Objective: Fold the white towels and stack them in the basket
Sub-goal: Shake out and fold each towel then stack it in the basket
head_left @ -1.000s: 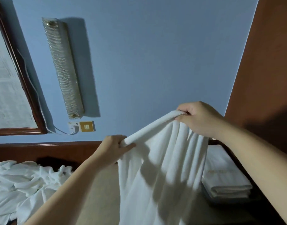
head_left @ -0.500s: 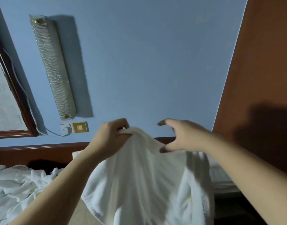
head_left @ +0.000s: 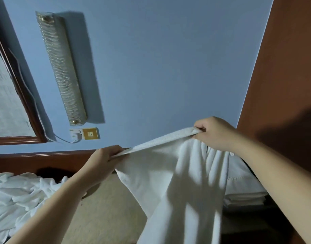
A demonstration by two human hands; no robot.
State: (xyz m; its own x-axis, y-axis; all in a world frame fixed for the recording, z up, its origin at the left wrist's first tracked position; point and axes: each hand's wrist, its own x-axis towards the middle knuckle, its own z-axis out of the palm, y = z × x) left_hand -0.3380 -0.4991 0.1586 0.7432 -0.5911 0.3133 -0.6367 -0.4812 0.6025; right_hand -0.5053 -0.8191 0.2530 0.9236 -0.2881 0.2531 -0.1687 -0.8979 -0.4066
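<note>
A white towel (head_left: 179, 182) hangs in the air in front of me, its top edge stretched taut between both hands. My left hand (head_left: 105, 161) pinches the lower left end of that edge. My right hand (head_left: 214, 134) grips the higher right end, with folds bunched under it. The towel's lower part drops out of view at the bottom. A pile of crumpled white towels (head_left: 15, 196) lies at the lower left. Folded white towels (head_left: 242, 189) are stacked at the right, behind my right forearm; the dark basket (head_left: 246, 210) under them is barely visible.
A beige surface (head_left: 105, 213) spreads below the towel. A dark wooden headboard (head_left: 45, 159) runs along the blue wall, with a wall lamp (head_left: 61, 67), a socket and switch (head_left: 84, 133) and a framed picture (head_left: 8, 103). A brown wooden panel (head_left: 283, 85) stands at the right.
My hands came together half a second ago, the right one loose on the towel. They have since spread apart again, each holding an end, and the top edge is pulled straight.
</note>
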